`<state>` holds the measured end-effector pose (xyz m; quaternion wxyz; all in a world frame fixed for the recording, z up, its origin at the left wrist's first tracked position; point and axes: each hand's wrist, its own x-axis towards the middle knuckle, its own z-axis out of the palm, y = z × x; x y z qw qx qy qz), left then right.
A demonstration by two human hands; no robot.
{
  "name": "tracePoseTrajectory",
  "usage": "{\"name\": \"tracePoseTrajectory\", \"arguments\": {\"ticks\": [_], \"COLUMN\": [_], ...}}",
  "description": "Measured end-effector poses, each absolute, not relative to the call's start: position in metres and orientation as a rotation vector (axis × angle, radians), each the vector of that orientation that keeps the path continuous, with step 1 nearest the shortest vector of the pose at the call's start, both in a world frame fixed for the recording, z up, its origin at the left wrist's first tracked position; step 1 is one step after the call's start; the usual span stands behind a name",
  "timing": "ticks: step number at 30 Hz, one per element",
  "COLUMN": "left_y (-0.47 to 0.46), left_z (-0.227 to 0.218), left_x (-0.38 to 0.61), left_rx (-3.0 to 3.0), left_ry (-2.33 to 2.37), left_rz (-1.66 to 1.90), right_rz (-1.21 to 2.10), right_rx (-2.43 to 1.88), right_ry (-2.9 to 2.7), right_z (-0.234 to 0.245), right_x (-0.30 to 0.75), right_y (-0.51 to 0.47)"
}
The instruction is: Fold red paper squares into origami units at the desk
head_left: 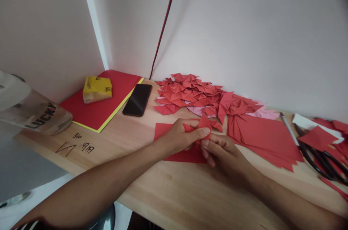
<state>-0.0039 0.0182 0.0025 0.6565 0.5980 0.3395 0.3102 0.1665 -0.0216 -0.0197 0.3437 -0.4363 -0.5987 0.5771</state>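
Head view: a wooden desk (168, 188) carries everything, with a large red sheet (94, 112) over a yellow one towards the far left corner, apparently parked away from the handwork. Against the wall lies a heap of folded pieces (190, 94), probably kept there so it is off the working edge; right of it, a fanned stack of red squares (268, 141) sits where the right side reaches easily. A bottle (40, 116) stands at the left edge. One red sheet (185, 156) lies beneath the hands, and scissors (326, 163) rest at far right. The left hand (186, 136) and right hand (223, 150) meet over that sheet, fingers curled. A phone (137, 100) lies just beside the yellow margin, a yellow packet (98, 88) on the red sheet, a pen (288, 128) beside the stack. Smallest, the folded red paper (205, 123) is raised between both hands: the left thumb presses its face, the right pinches its lower edge, seemingly to steady the crease.
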Motion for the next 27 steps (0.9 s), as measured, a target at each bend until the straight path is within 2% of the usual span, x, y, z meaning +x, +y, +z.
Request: {"name": "tracePoseTrajectory", "arguments": {"ticks": [10,20,27], "left_y": [0.0216,0.0246,0.0216], "left_z": [-0.0023,-0.0062,-0.0061], "left_x": [-0.0042,-0.0049,-0.0050], "left_rx": [1.431,1.636,1.652], "left_ry": [0.797,0.979,0.989], "left_rz": [0.850,1.014,0.968], "right_rz": [1.461,1.257,1.296], "right_rx": [-1.206,-1.251,-1.303], "right_ry": [-1.506,-1.611,-1.589], "right_z": [-0.0155,-0.0133,-0.0109], "right_x": [0.1618,0.1656,0.1626], "right_y": [-0.0214,-0.0149,-0.0157]}}
